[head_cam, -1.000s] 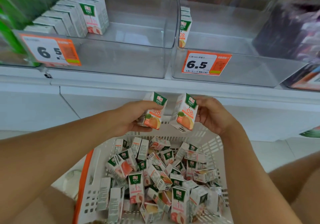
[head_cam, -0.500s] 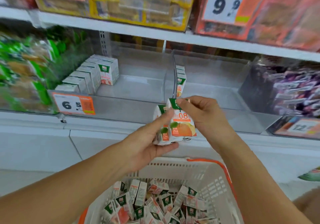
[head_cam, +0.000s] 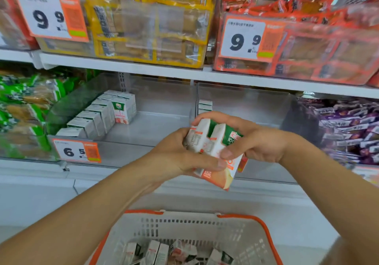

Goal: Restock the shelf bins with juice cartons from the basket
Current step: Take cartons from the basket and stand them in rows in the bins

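- Head view: the left hand (head_cam: 180,154) is reaching in from the lower left, fingers curled round two small white, green and orange juice cartons (head_cam: 213,152) held side by side, its thumb lying across their lower faces.
- The right hand (head_cam: 252,141) is coming in from the right, fingers wrapping over the tops of the same two cartons and its thumb pressing on the front of the nearer one; both hands are gripping the pair together.
- The held cartons are tilting, tops leaning away toward the shelf, and are hanging in front of the right clear plastic shelf bin (head_cam: 256,109), above the basket and apart from it.
- That right bin is holding a short stack or row of matching cartons (head_cam: 205,105) against its left wall; how many is hard to tell.
- The left clear plastic shelf bin (head_cam: 160,125) is carrying a row of white cartons (head_cam: 98,115) running from front to back along its left side, with a white and orange price tag (head_cam: 77,151) on its front.
- The white perforated plastic basket with orange handles (head_cam: 205,230) is sitting below the hands, with more small cartons (head_cam: 174,252) lying jumbled inside.
- On the shelf above, yellow snack packs (head_cam: 151,29) and orange-red snack packs (head_cam: 317,45) are filling clear bins; green packets (head_cam: 22,111) and purple packets (head_cam: 348,129) are flanking the carton bins.
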